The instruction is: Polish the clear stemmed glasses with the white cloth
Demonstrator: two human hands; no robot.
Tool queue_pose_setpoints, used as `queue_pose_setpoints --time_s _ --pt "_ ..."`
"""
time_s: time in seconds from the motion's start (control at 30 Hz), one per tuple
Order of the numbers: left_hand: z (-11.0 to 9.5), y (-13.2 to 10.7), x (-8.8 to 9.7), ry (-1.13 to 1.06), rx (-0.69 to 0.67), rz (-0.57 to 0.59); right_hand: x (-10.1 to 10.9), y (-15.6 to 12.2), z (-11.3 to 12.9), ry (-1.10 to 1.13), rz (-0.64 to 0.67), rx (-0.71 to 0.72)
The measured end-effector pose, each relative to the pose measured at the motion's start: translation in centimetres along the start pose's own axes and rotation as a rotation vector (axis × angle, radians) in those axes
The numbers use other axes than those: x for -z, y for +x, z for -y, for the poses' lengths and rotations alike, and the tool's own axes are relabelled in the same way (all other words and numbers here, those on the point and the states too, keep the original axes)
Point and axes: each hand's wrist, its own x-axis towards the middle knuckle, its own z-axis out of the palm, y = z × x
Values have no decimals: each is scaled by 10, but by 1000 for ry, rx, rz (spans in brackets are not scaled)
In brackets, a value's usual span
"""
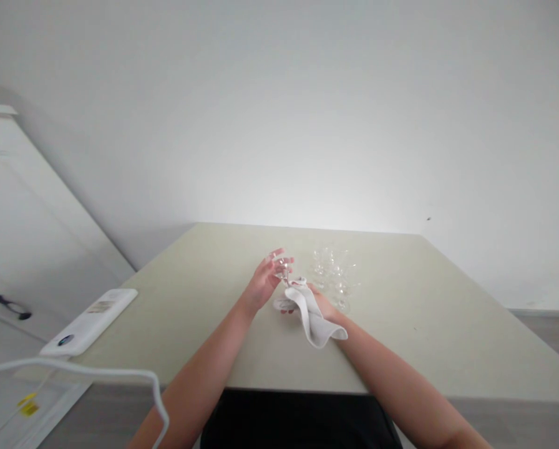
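Note:
My left hand (262,282) is closed around the bowl of a small clear stemmed glass (282,268), held tilted over the table. My right hand (325,304) grips a light grey cloth (311,318) at the lower end of this glass. The cloth covers most of the right fingers and hangs over the wrist, hiding the glass's foot. Just beyond the right hand, several clear stemmed glasses (340,277) stand close together on the table; their edges are hard to make out.
The pale table (410,324) reaches back to a white wall. At its left edge lies a white power bank (90,321). A white cable (97,371) crosses the lower left in front of my left forearm. Further left stands a white cabinet (36,231) with a dark handle.

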Motion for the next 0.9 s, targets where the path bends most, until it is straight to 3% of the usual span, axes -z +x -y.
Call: queue_pose_setpoints --time_s 0.07,0.17,0.27,0.33,0.4,0.5,0.73,0.9 --pt "-1 4 4 18 -85 -97 1 -2 1 9 106 -42" --pt "1 7 5 168 -175 -178 -1 -9 4 -32 377 -147" --pt "9 3 -1 365 -192 -72 -6 -18 9 -120 674 -227" --pt "16 -2 -9 478 -157 67 -10 -23 14 -181 775 -198" --pt "21 -7 -18 572 -106 182 -11 -25 17 -219 787 -152" --pt "27 -13 -27 645 -34 265 -11 -24 18 -238 790 -127" --pt "38 -12 -18 990 -23 260 -10 -23 23 -365 772 -116" --pt "50 -10 -12 1071 61 353 -11 -23 23 -321 784 -119"
